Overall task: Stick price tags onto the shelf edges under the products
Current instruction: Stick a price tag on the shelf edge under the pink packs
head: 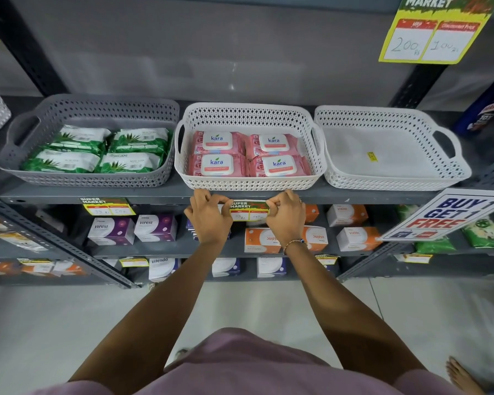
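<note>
1. Just above your fingers (222,201), the white basket (250,182) holds four pink Kara packs (248,155).
2. Your left hand (210,218) and right hand (285,216) pinch the yellow-and-green price tag (249,210) by its ends, at the shelf edge (160,195).

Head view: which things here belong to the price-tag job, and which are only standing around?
Part of the job:
- price tag, held at both ends
- left hand
- right hand
- shelf edge
- basket of Kara wipes

Just standing about:
- empty white basket
- Buy 1 Get 1 Free sign
- Virest boxes
</note>
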`<state>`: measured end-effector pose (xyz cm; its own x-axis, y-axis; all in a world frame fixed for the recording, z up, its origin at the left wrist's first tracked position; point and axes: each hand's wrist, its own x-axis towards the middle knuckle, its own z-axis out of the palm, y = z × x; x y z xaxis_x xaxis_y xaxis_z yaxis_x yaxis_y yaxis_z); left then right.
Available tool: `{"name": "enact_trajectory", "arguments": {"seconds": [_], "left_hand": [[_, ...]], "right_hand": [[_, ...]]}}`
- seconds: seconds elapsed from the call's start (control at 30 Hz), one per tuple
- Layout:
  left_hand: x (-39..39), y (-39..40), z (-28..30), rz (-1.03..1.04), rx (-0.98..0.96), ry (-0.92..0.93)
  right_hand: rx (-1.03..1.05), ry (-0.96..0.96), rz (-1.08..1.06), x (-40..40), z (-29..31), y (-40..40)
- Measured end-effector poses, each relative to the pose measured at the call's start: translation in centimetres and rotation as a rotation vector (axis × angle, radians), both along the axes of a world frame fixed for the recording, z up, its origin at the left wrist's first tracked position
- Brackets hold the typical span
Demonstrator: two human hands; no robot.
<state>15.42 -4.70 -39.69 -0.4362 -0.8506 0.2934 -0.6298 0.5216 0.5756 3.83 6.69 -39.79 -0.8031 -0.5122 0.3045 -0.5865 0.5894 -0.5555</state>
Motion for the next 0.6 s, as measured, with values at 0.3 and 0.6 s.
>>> {"name": "enact_trajectory", "arguments": {"seconds": [0.3, 0.6], "left_hand": [[-0.42, 0.26, -0.07, 0.044, 0.01, 0.023], [-0.3, -0.18, -0.45, 0.014, -0.015, 0.054]], "right_hand": [[-0.055, 0.008, 0.001, -0.12, -0.12, -0.14], [-0.11, 0.04, 0.009, -0.4, -0.43, -0.14]]}}
